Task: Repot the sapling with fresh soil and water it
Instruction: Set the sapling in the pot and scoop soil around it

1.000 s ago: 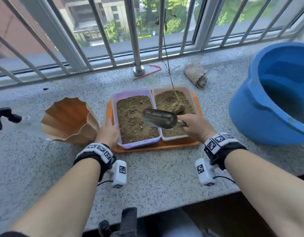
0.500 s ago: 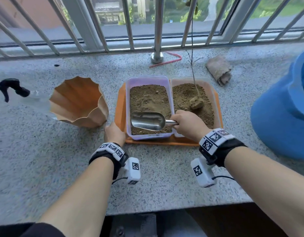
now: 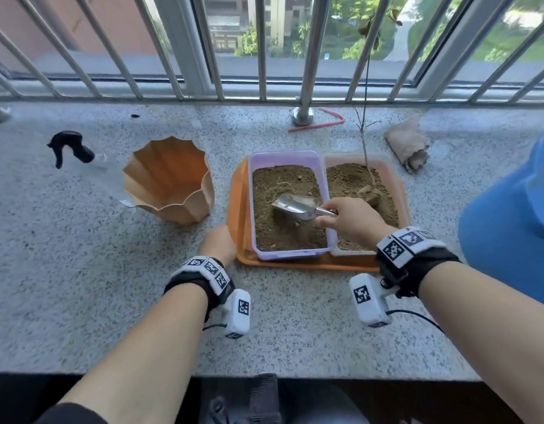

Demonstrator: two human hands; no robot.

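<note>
The blue bucket point(image 3: 509, 237) is cut off at the right edge. The left hand's fingers are hidden behind the orange tray point(image 3: 238, 209). The spray bottle point(image 3: 81, 154) body is barely discernible.

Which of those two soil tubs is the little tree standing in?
The peach-tinted tub, the right-hand one on the orange tray; the sapling rises from its soil. The purple tub beside it holds only soil and the metal scoop.
</note>
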